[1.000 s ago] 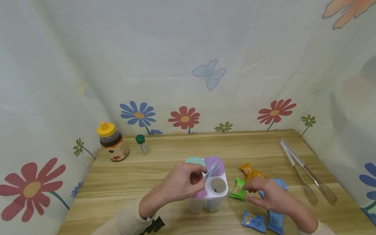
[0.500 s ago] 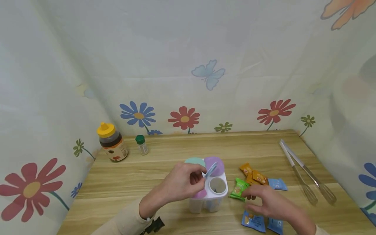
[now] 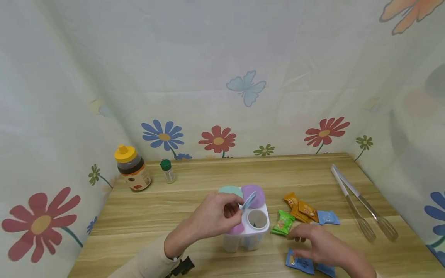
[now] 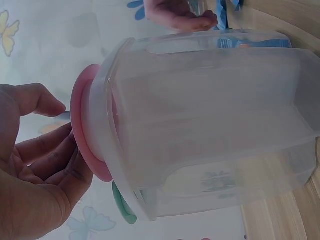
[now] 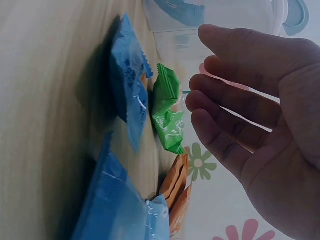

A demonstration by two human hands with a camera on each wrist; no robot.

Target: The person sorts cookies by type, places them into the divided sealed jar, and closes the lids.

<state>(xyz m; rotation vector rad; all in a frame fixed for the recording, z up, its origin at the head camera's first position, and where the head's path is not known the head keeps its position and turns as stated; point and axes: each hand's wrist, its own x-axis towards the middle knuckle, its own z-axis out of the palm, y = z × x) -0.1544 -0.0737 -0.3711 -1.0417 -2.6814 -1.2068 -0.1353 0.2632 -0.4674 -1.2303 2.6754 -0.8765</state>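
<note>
My left hand [image 3: 213,216] pinches the raised light blue lid [image 3: 249,200] between thumb and fingers. That lid belongs to a clear storage box [image 3: 230,244] with a white top, and its round opening [image 3: 257,219] is uncovered, with something bluish inside. Teal [image 3: 230,190], purple [image 3: 256,193] and pink [image 4: 90,125] lids cover the other openings. To the box's right, my right hand [image 3: 321,243] hovers with loosely bent fingers, holding nothing. Beside its fingertips lies a green snack packet [image 3: 283,222]; blue packets [image 3: 299,264] lie beneath, partly hidden by the hand.
Orange packets [image 3: 306,210] and another blue packet [image 3: 328,217] lie beyond the right hand. Metal tongs [image 3: 358,200] rest at the table's right side. A yellow-capped bottle [image 3: 133,168] and a green-capped shaker [image 3: 168,172] stand at the back left, before a flowered curtain.
My right hand has drawn back slightly toward the table's near edge, uncovering more of the green and orange packets. The left hand stays in place on the light blue lid.
</note>
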